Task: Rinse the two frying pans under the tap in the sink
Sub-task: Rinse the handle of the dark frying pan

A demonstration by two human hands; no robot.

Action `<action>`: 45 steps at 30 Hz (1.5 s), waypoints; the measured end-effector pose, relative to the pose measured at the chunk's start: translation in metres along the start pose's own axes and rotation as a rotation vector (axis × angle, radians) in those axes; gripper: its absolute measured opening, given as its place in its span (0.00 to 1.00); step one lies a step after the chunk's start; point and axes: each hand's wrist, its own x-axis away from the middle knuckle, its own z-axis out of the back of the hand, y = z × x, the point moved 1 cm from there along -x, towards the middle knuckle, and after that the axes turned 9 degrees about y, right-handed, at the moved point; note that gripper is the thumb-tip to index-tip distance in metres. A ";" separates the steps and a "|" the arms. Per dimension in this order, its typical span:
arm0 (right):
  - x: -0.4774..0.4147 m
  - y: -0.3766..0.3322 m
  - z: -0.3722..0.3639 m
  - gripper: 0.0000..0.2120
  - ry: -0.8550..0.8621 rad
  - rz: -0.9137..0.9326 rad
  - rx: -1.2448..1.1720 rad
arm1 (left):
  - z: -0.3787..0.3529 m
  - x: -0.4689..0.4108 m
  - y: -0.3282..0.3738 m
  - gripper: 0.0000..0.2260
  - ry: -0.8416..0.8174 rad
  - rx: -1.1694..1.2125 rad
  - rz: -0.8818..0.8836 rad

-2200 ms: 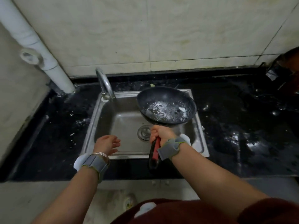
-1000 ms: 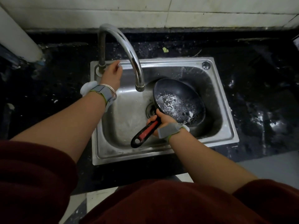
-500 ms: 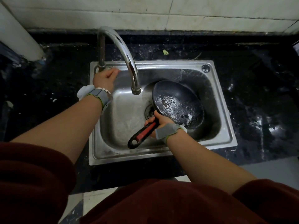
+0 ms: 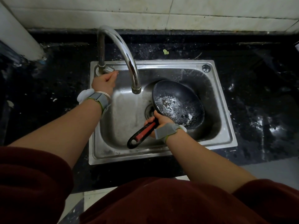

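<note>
Left hand (image 4: 104, 82) pinches the tap lever (image 4: 108, 69) at the sink's far left corner, fingers curled on it. Right hand (image 4: 159, 122) grips the red-and-black handle (image 4: 142, 135) of the pan (image 4: 178, 104), which sits tilted inside the sink (image 4: 161, 155), just right of the spout (image 4: 136, 89), white residue inside it

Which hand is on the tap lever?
The left hand, at the back left corner of the sink, holds the tap lever. The right hand instead grips the frying pan by its red-and-black handle.
</note>
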 end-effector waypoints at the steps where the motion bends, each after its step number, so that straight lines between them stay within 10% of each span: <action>1: 0.001 0.000 0.000 0.18 -0.004 0.002 0.000 | 0.000 -0.001 0.000 0.12 0.004 -0.013 0.001; 14: 0.002 0.000 0.000 0.19 0.006 0.014 0.022 | -0.012 -0.003 0.022 0.14 0.066 -0.411 -0.277; 45: 0.013 -0.001 -0.002 0.22 0.002 0.031 0.057 | -0.006 0.000 0.002 0.13 0.042 -0.026 -0.030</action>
